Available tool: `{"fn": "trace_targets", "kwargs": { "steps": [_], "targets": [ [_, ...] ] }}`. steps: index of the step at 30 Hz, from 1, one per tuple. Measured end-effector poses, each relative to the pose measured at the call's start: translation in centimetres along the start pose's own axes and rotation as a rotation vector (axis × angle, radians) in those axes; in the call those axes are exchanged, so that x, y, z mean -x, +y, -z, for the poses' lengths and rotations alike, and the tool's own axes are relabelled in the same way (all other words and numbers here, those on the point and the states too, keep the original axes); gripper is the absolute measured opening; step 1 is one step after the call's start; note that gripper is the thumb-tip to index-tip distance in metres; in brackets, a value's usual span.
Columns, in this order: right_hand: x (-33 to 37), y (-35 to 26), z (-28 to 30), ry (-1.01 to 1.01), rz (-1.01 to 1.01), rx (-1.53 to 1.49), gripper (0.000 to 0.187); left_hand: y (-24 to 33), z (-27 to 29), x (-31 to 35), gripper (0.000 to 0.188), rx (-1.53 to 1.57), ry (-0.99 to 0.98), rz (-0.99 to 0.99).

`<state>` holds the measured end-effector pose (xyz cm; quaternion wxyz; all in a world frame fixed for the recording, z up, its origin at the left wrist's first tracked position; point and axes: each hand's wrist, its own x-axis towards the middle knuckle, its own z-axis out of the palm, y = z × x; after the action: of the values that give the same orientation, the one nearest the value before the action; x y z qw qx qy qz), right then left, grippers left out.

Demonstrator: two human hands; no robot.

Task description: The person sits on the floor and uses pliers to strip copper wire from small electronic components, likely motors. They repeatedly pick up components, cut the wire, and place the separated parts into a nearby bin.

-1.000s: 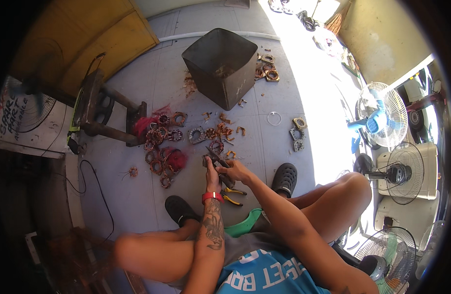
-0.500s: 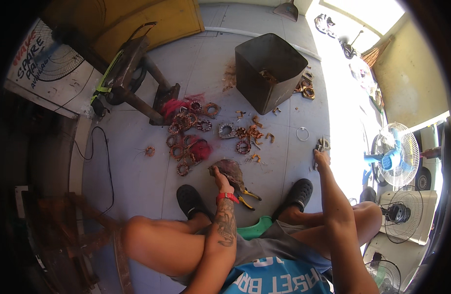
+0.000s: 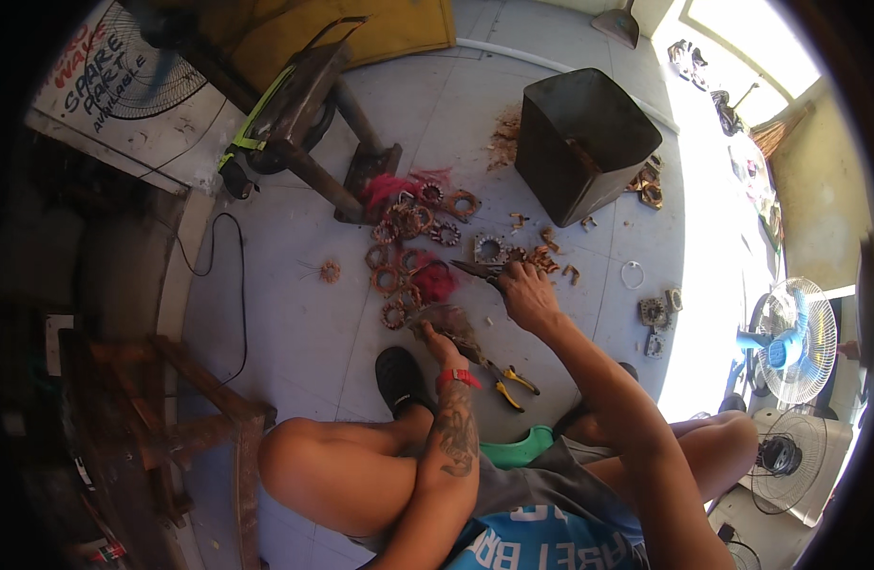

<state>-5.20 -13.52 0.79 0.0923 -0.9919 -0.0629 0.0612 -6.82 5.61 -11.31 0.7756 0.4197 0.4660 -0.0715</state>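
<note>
My left hand point(image 3: 444, 348), with a red watch strap at the wrist, is closed on a crumpled, dirty brown cloth-like bundle point(image 3: 446, 321). Beside that hand lie pliers with yellow handles point(image 3: 509, 388); their jaws run under the bundle. My right hand point(image 3: 530, 296) reaches over the floor in front of me, its fingers wrapped round a dark, pointed metal tool point(image 3: 475, 270) that points left. Copper-wound ring coils point(image 3: 386, 279) and red fibrous clumps point(image 3: 435, 282) lie beyond my left hand. A square metal motor core point(image 3: 489, 249) sits just past the tool.
A dark open bin point(image 3: 579, 180) stands ahead, with cut copper pieces point(image 3: 548, 239) before it. Several metal cores point(image 3: 653, 312) lie at right, near a white ring point(image 3: 632, 275). A heavy metal stand point(image 3: 309, 119) is far left; a wooden frame point(image 3: 209, 418) near left; a blue fan point(image 3: 790, 344) right.
My right hand has swung left from the metal cores at the right to the middle, where the dark tool now shows in it. My left hand keeps its bundle. The whole view has shifted.
</note>
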Motion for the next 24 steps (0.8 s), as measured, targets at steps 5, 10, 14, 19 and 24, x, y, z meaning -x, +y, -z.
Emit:
{"fn": "trace_targets", "kwargs": {
  "steps": [5,10,14,19,24],
  "targets": [
    [-5.3,-8.2,-3.2,-0.119,0.249,0.119,0.03,-0.5,0.4,1.7,0.067,0.151,-0.176,0.074],
    [-5.9,-6.2,-5.2,-0.193,0.214,0.439,0.033,-0.8,0.8,2.5,0.064,0.17,-0.099,0.077],
    [-5.2,0.5,-4.2,-0.102,0.152,0.367,0.035,0.0,0.8,2.1,0.063,0.189,-0.08,0.104],
    [-4.5,5.1,-0.3,-0.129,-0.044,0.374,0.037,-0.7,0.1,1.7,0.063,0.183,-0.09,0.115],
    [-3.0,8.6,3.5,-0.159,-0.276,0.316,0.032,-1.6,-0.1,1.0,0.062,0.181,-0.098,0.11]
  ]
}}
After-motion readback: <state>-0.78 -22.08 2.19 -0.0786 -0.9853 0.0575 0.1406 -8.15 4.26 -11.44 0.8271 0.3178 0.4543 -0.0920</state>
